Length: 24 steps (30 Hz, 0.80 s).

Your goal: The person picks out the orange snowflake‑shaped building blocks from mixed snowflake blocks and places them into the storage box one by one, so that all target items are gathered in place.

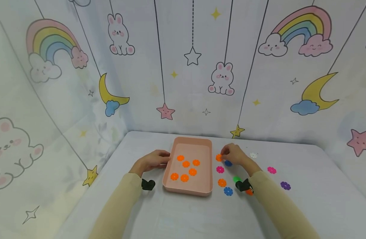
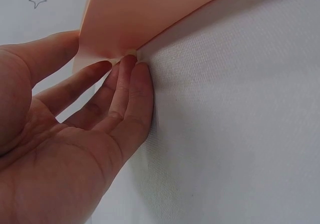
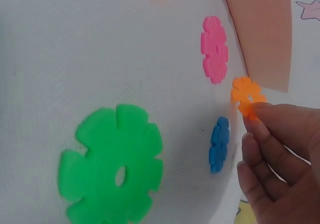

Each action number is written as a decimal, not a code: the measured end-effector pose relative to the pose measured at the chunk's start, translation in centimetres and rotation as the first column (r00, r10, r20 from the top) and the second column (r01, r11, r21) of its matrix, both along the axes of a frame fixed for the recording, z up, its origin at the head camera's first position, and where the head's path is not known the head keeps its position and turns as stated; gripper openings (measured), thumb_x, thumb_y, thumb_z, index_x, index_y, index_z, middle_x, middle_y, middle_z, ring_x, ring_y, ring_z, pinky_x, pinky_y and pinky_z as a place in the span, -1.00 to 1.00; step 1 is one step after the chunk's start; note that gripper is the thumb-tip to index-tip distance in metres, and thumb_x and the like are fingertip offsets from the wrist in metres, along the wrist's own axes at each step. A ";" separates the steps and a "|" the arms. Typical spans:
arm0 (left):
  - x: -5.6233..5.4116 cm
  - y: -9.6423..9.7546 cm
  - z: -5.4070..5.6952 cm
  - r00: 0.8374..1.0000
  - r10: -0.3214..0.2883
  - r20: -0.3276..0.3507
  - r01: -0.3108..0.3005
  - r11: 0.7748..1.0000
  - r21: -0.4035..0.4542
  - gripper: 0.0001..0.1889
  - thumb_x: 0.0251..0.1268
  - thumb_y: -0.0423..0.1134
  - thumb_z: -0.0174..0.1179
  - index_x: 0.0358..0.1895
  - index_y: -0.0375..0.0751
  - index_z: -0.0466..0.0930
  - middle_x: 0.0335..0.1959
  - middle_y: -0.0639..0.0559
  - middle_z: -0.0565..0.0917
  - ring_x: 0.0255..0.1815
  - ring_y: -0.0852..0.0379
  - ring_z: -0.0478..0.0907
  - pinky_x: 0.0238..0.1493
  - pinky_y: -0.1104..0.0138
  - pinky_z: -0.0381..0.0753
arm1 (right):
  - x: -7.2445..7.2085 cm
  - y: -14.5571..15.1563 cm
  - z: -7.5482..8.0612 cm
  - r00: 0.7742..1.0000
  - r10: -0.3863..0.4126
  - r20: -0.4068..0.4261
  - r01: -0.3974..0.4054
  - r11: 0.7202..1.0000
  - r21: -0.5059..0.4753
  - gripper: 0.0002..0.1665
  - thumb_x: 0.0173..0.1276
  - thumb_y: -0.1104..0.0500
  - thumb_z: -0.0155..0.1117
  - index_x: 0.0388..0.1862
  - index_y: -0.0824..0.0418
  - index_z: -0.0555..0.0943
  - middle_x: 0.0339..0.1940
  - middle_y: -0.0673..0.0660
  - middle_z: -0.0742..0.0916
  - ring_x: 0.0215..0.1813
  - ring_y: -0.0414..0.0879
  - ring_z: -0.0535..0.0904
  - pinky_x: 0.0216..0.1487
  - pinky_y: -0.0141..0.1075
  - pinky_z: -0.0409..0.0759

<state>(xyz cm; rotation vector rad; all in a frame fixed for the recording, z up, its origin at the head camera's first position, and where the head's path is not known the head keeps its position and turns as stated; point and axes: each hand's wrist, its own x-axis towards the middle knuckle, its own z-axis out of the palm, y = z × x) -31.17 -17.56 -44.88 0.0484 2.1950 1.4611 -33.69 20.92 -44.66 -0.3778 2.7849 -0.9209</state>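
A shallow pink tray (image 1: pixel 187 192) stands on the table with several orange flower-shaped discs (image 1: pixel 186 164) lying in it. At its left side my left hand (image 1: pixel 155 160) holds the wall, the thumb at the rim and the other fingertips (image 2: pixel 141 78) against the outside. Just beyond the tray's right wall, my right hand (image 1: pixel 235 153) pinches an orange flower disc (image 3: pixel 248 94) between thumb and forefinger. Close under that hand lies a blue disc (image 3: pixel 219 145). A pink disc (image 1: pixel 220 169) is nearer me, beside the tray.
More flower discs lie right of the tray: orange (image 1: pixel 222 182), blue (image 1: pixel 228 191), green (image 3: pixel 112 166), white (image 1: pixel 253 155), pink (image 1: pixel 271 170) and purple (image 1: pixel 285 185). The right wrist partly covers the green one and another orange one (image 1: pixel 249 192). A printed curtain (image 1: pixel 195 83) hangs behind the table.
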 end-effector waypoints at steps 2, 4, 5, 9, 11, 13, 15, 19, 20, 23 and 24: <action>0.0 -0.1 -0.1 1.000 0.001 -0.001 -0.001 1.000 0.001 -0.50 0.54 -0.19 0.17 0.42 -0.32 0.41 0.33 -0.17 0.52 0.16 -0.02 0.58 0.32 0.06 0.57 | 0.1 0.0 0.3 1.000 0.010 -0.010 -0.010 1.000 -0.012 -0.82 0.43 0.26 0.31 -0.08 0.34 0.67 -0.21 0.13 0.72 -0.20 -0.01 0.57 -0.05 -0.16 0.69; 0.0 -0.1 -0.1 1.000 0.002 0.000 -0.002 1.000 0.002 -0.50 0.54 -0.19 0.18 0.42 -0.32 0.41 0.33 -0.17 0.52 0.16 -0.02 0.57 0.33 0.06 0.57 | 0.2 0.0 0.6 1.000 0.015 -0.025 -0.016 1.000 -0.026 -0.81 0.43 0.26 0.30 -0.07 0.35 0.68 -0.20 0.14 0.74 -0.19 -0.01 0.59 -0.02 -0.14 0.69; 0.0 -0.1 -0.2 1.000 0.002 0.000 -0.002 1.000 0.001 -0.50 0.54 -0.18 0.18 0.42 -0.31 0.41 0.33 -0.17 0.52 0.16 -0.02 0.57 0.33 0.06 0.57 | 0.3 0.0 0.8 0.999 0.019 -0.037 -0.020 0.999 -0.031 -0.81 0.44 0.26 0.30 -0.07 0.35 0.69 -0.19 0.14 0.74 -0.19 -0.02 0.60 -0.01 -0.13 0.69; -0.1 -0.1 -0.2 1.000 0.001 -0.001 -0.001 1.000 -0.001 -0.50 0.54 -0.18 0.18 0.42 -0.31 0.42 0.34 -0.17 0.52 0.16 -0.02 0.58 0.33 0.06 0.57 | 0.6 -0.1 1.4 0.997 0.015 -0.077 -0.021 0.996 -0.082 -0.83 0.45 0.25 0.31 -0.08 0.33 0.71 -0.18 0.14 0.76 -0.15 -0.01 0.62 0.03 -0.11 0.69; -0.1 -0.1 -0.2 1.000 0.000 -0.002 0.000 1.000 -0.003 -0.50 0.54 -0.18 0.18 0.42 -0.31 0.42 0.33 -0.17 0.52 0.16 -0.03 0.58 0.33 0.06 0.57 | 0.7 -0.4 1.8 0.995 0.013 -0.096 -0.024 0.993 -0.115 -0.84 0.45 0.25 0.32 -0.10 0.32 0.71 -0.19 0.14 0.76 -0.14 -0.01 0.62 0.02 -0.12 0.68; -0.1 -0.2 -0.2 1.000 0.004 0.000 -0.004 1.000 -0.001 -0.51 0.54 -0.18 0.18 0.42 -0.30 0.43 0.33 -0.17 0.53 0.17 -0.03 0.57 0.33 0.06 0.57 | 0.8 -0.8 2.4 0.993 0.017 -0.113 -0.033 0.989 -0.145 -0.84 0.45 0.24 0.33 -0.11 0.32 0.71 -0.20 0.15 0.76 -0.13 0.03 0.63 0.01 -0.11 0.68; -0.2 -0.2 -0.2 1.000 0.004 -0.001 -0.004 1.000 -0.002 -0.51 0.54 -0.18 0.18 0.42 -0.30 0.42 0.33 -0.17 0.53 0.16 -0.03 0.57 0.33 0.06 0.57 | 0.8 -1.4 3.0 0.993 0.015 -0.115 -0.033 0.987 -0.160 -0.84 0.45 0.21 0.33 -0.11 0.30 0.71 -0.21 0.15 0.76 -0.12 0.06 0.64 0.01 -0.11 0.69; -0.3 -0.2 -0.3 1.000 0.001 0.000 -0.001 1.000 0.004 -0.51 0.54 -0.18 0.18 0.41 -0.30 0.43 0.32 -0.17 0.53 0.16 -0.03 0.57 0.33 0.07 0.57 | 0.7 -2.9 4.0 0.995 0.025 -0.094 -0.041 0.984 -0.175 -0.82 0.45 0.17 0.35 -0.09 0.26 0.72 -0.19 0.11 0.75 -0.09 0.07 0.63 0.01 -0.15 0.68; -0.3 -0.2 -0.3 1.000 0.000 0.001 0.000 1.000 0.007 -0.51 0.54 -0.18 0.18 0.41 -0.31 0.43 0.32 -0.17 0.53 0.16 -0.03 0.58 0.33 0.07 0.57 | 0.7 -3.3 4.2 0.996 0.027 -0.087 -0.043 0.982 -0.182 -0.82 0.45 0.17 0.36 -0.09 0.26 0.72 -0.19 0.11 0.75 -0.10 0.06 0.63 0.00 -0.17 0.68; -0.2 -0.1 -0.2 1.000 0.004 0.004 -0.004 1.000 0.010 -0.51 0.54 -0.18 0.18 0.40 -0.31 0.43 0.31 -0.16 0.54 0.15 -0.03 0.58 0.32 0.07 0.58 | 0.5 -4.9 4.7 0.996 0.058 -0.073 -0.072 0.977 -0.200 -0.83 0.42 0.21 0.37 -0.11 0.31 0.73 -0.21 0.14 0.76 -0.13 0.05 0.63 -0.06 -0.20 0.67; -0.2 -0.1 -0.1 1.000 0.005 0.005 -0.005 1.000 0.011 -0.51 0.54 -0.18 0.18 0.41 -0.31 0.43 0.31 -0.16 0.54 0.15 -0.03 0.58 0.32 0.08 0.58 | 0.4 -5.5 4.9 0.996 0.062 -0.065 -0.074 0.977 -0.201 -0.84 0.41 0.22 0.38 -0.14 0.31 0.73 -0.22 0.14 0.76 -0.14 0.04 0.62 -0.08 -0.22 0.66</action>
